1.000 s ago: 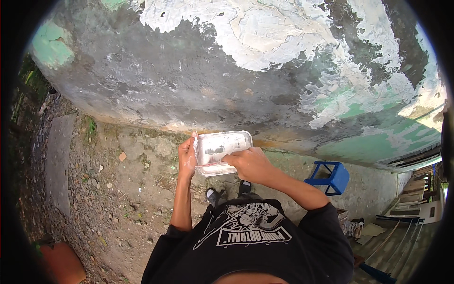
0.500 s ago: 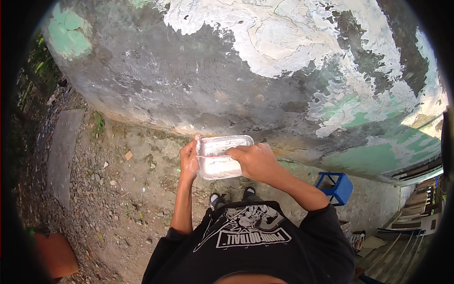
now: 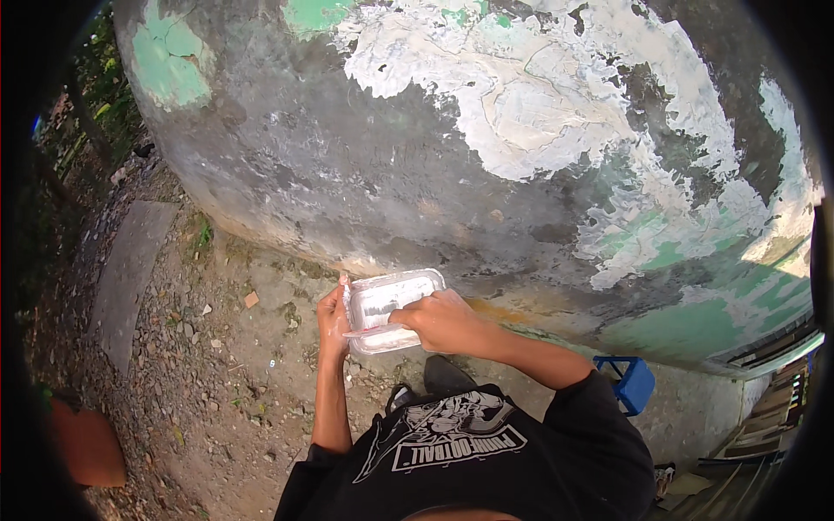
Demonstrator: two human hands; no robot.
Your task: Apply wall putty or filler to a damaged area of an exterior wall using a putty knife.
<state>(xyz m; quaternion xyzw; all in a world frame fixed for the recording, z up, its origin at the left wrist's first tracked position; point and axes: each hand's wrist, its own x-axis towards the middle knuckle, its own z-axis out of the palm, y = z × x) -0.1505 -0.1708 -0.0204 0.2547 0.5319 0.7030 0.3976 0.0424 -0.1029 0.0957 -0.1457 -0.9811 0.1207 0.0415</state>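
Note:
My left hand is closed on the left side of a clear rectangular plastic container, with white smears on the hand. White paste coats parts of the container's inside. In my right hand is a thin flat scraper, smeared white and seen nearly edge-on. The scraper lies across the near part of the container, its far end close to my left hand. My right fingers partly hide the scraper and the container's right side.
A wall with peeling green paint and white patches rises just ahead. A blue plastic stool stands at the right. Gravelly ground, a flat slab and a reddish-brown object are at the left.
The container and both hands have shifted slightly left and lower in the picture. The scraper has come toward the container's near side. One foot has moved forward, and the view has shifted.

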